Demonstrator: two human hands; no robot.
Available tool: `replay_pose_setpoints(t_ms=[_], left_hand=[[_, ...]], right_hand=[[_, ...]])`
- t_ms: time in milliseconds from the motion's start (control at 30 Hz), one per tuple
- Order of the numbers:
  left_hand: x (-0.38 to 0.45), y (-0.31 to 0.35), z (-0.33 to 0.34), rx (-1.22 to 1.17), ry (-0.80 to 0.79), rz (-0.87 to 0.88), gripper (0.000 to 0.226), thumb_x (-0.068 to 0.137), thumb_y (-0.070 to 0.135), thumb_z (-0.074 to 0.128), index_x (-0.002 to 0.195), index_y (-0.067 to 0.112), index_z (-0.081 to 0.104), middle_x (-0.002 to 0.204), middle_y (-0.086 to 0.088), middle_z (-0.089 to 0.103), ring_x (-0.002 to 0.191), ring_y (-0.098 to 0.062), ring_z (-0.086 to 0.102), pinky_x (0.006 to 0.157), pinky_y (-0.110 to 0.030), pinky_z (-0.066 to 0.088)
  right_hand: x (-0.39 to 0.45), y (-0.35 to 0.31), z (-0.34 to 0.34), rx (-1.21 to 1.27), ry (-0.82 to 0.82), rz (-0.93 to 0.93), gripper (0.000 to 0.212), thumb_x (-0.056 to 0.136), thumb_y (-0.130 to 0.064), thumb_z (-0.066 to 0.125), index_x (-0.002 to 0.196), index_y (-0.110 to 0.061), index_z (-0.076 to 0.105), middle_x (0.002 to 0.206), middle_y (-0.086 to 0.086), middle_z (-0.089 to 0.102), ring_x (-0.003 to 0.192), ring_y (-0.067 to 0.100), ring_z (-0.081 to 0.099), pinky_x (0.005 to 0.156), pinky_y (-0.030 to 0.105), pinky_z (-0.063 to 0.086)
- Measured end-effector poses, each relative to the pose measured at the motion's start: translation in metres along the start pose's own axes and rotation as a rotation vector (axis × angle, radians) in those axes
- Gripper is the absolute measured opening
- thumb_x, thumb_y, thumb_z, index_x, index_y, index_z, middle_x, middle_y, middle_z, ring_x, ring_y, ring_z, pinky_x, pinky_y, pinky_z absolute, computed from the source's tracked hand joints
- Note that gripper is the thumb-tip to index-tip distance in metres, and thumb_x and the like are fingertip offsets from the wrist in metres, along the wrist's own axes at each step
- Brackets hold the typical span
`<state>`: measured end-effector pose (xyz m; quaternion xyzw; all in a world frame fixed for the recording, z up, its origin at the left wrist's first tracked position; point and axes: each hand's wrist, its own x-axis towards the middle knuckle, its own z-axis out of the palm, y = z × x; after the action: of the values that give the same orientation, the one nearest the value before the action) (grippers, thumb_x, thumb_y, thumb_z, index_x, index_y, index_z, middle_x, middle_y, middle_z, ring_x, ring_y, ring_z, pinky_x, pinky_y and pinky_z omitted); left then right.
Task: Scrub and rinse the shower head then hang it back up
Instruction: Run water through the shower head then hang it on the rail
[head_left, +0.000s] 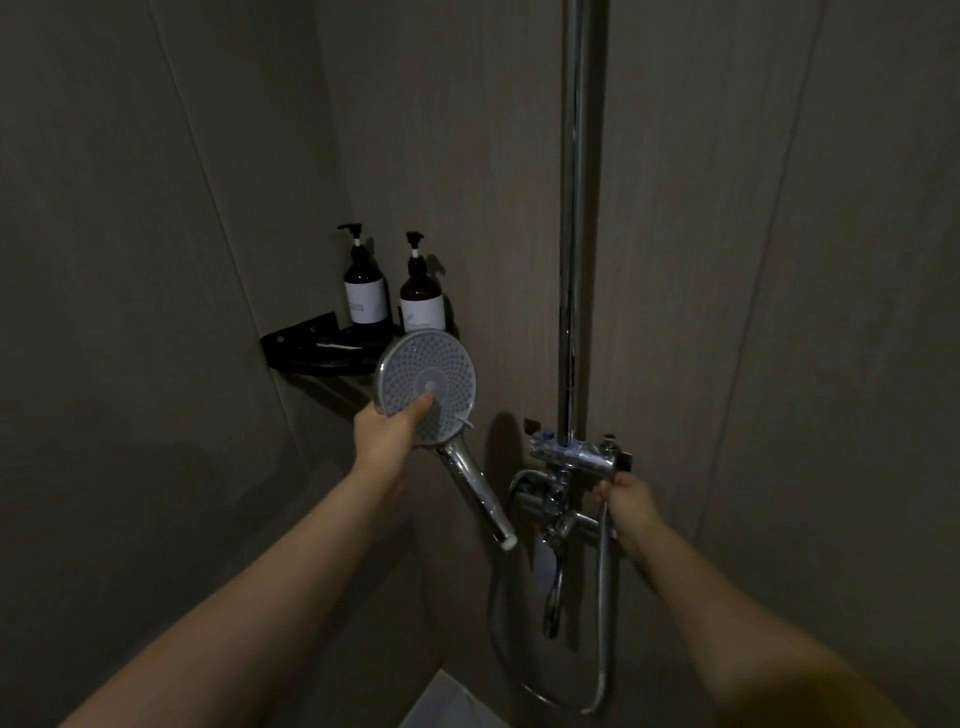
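Observation:
A round grey shower head (431, 379) with a chrome handle faces me, spray face up toward the camera. My left hand (387, 434) grips its lower left rim, thumb resting on the nozzle face. The handle slopes down to the right, ending at a white fitting, and a chrome hose (602, 613) loops below. My right hand (626, 501) is closed around the right end of the chrome mixer valve (574, 457) on the wall. No water is seen coming from the head.
A chrome riser pipe (574, 208) runs up the wall above the valve. A black corner shelf (311, 345) holds two dark pump bottles (366, 283), just behind the shower head. A tub spout (553, 597) hangs below the valve. The room is dim.

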<state>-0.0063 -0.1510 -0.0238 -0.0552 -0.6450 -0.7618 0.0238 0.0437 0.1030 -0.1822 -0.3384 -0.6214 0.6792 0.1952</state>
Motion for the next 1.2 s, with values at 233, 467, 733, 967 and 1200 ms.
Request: replay_pose_setpoints(t_ms=[233, 467, 733, 967, 1200], left_hand=[[-0.005, -0.001, -0.001, 0.033, 0.012, -0.007, 0.034, 0.081, 0.007, 0.068, 0.113, 0.000, 0.060, 0.105, -0.009, 0.062, 0.097, -0.021, 0.060, 0.087, -0.031, 0.048], [-0.009, -0.001, -0.009, 0.066, 0.015, -0.017, 0.032, 0.080, 0.007, 0.069, 0.111, 0.001, 0.061, 0.109, -0.012, 0.065, 0.100, -0.024, 0.062, 0.090, -0.035, 0.050], [-0.007, -0.001, -0.018, 0.071, 0.048, -0.018, 0.035, 0.079, 0.009, 0.071, 0.112, 0.001, 0.061, 0.115, -0.017, 0.065, 0.106, -0.030, 0.062, 0.097, -0.042, 0.049], [0.007, 0.011, -0.026, 0.019, 0.078, -0.014, 0.033, 0.078, 0.011, 0.072, 0.109, 0.004, 0.062, 0.114, -0.016, 0.065, 0.102, -0.026, 0.062, 0.096, -0.040, 0.049], [0.031, 0.032, -0.043, -0.073, 0.199, 0.012, 0.042, 0.076, 0.015, 0.074, 0.114, 0.002, 0.061, 0.107, -0.009, 0.064, 0.097, -0.022, 0.061, 0.092, -0.035, 0.050]], right_hand=[[-0.008, -0.014, 0.009, 0.234, 0.049, 0.047, 0.058, 0.073, -0.013, 0.072, 0.123, -0.023, 0.043, 0.098, 0.008, 0.058, 0.067, 0.019, 0.057, 0.042, 0.022, 0.040], [-0.007, -0.026, 0.015, 0.149, 0.126, -0.046, 0.044, 0.086, -0.024, 0.062, 0.129, -0.023, 0.051, 0.137, 0.008, 0.039, 0.100, 0.024, 0.051, 0.077, 0.033, 0.045], [-0.016, -0.079, 0.009, 0.146, 0.203, -0.263, 0.014, 0.096, -0.024, 0.043, 0.089, -0.021, 0.055, 0.084, 0.003, 0.058, 0.069, 0.012, 0.051, 0.059, 0.024, 0.036], [-0.042, -0.110, 0.011, -0.013, -0.009, -0.504, 0.020, 0.098, -0.027, 0.037, 0.085, -0.031, 0.052, 0.069, -0.004, 0.047, 0.058, 0.009, 0.042, 0.053, 0.023, 0.034], [-0.082, -0.109, 0.037, -0.314, -0.386, -0.440, 0.009, 0.097, -0.018, 0.040, 0.106, -0.016, 0.041, 0.080, 0.001, 0.051, 0.063, 0.009, 0.047, 0.055, 0.020, 0.036]])
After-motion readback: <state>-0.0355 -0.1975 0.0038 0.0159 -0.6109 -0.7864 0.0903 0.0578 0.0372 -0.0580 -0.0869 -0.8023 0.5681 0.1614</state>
